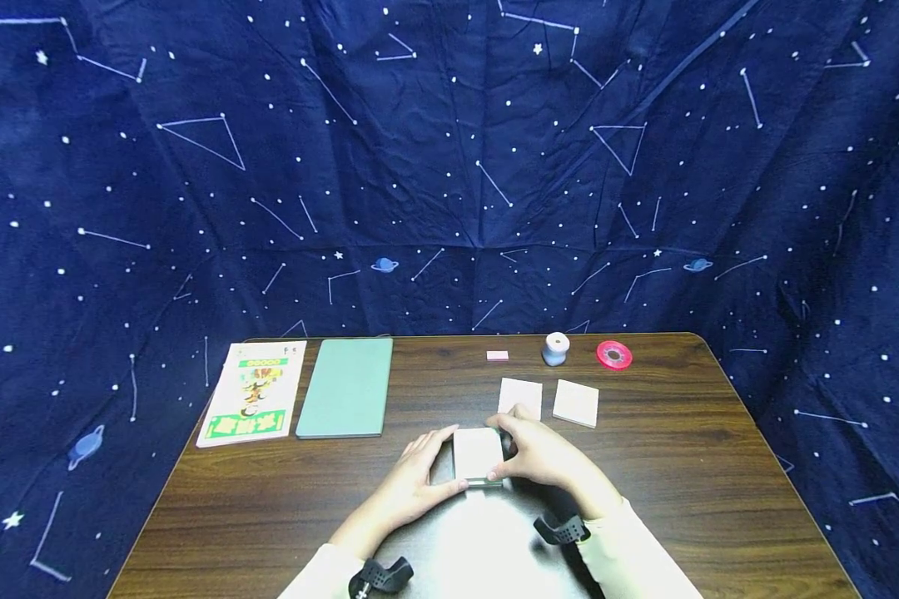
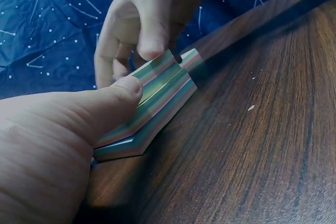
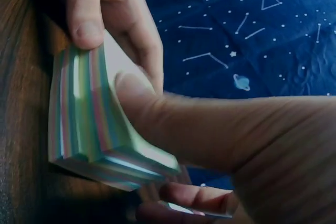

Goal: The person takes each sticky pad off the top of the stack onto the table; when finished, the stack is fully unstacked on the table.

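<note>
both forearms reach in from the near edge, the left hand slanting up and rightward, the right hand slanting up and leftward, so that they meet at a paper stack between them. the stack lies near the middle of the counter, white on top, its sides striped green, pink, yellow and blue.

the left grip is parted as wide as the stack, thumb on the near side and forefinger at the far corner, grasping it. the right grip grasps the stack's right part the same way; in the right wrist view its thumb presses the upper sheets, which curve, the edges slightly fanned.

just beyond the right hand lie two white pads, the nearer one partly hidden by it. behind them sit a pink block, a spool and a red ring. to the left are a green notebook and a booklet.
</note>
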Demonstrator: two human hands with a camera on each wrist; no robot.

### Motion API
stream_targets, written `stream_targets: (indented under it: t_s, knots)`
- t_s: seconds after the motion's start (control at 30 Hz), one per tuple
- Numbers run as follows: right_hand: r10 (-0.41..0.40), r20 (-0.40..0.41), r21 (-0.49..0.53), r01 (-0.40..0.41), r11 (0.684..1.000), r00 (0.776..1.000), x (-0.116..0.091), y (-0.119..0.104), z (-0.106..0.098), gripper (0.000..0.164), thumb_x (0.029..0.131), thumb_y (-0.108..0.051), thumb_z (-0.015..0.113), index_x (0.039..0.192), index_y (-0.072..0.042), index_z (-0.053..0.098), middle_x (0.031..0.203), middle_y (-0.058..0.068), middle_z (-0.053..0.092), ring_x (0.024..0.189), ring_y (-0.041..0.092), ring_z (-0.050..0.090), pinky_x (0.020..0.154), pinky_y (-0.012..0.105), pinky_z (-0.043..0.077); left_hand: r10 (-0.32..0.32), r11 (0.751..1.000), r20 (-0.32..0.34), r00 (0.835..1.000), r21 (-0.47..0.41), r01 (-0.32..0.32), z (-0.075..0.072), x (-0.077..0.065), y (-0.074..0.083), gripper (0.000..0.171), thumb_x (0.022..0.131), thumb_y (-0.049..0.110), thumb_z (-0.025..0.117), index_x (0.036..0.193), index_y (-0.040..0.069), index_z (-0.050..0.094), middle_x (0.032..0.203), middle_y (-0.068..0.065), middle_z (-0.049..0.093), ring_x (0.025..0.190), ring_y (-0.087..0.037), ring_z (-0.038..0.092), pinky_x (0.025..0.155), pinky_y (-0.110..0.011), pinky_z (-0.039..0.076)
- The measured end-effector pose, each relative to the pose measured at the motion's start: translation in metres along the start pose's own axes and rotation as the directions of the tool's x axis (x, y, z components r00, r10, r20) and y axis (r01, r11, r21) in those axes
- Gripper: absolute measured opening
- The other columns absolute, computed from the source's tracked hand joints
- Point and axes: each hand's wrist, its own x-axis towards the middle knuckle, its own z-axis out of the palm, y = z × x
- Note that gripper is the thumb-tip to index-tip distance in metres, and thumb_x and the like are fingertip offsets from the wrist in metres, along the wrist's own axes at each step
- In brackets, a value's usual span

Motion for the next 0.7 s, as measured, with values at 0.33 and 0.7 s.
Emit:
stream_targets:
  t_s: [0.33, 0.7]
  knots:
    - [0.015, 0.011, 0.0, -0.015, 1.0, 1.0, 0.0018, 0.0033, 0.0015, 0.066, 0.075, -0.034, 0.1, 0.131, -0.016, 0.07, 0.118, 0.009, 0.062, 0.1, 0.022, 0.062, 0.087, 0.039, 0.052, -0.006, 1.0, 0.01, 1.0, 0.005, 0.005, -0.0021, 0.0013, 0.001, 0.09, 0.093, 0.053, 0.083, 0.166, 0.018, 0.044, 0.16, -0.009, 0.058, 0.155, -0.038, 0.047, 0.13, -0.067, 0.031]
    - [0.029, 0.006, 0.024, -0.03, 0.999, 1.0, 0.0019, 0.004, -0.0008, 0.065, 0.074, -0.028, 0.102, 0.129, -0.015, 0.069, 0.112, 0.009, 0.062, 0.094, 0.021, 0.065, 0.079, 0.031, 0.054, -0.005, 1.0, 0.015, 1.0, 0.005, 0.005, -0.0014, 0.0004, 0.0013, 0.09, 0.095, 0.054, 0.082, 0.167, 0.018, 0.043, 0.162, -0.01, 0.055, 0.155, -0.038, 0.047, 0.13, -0.068, 0.031]
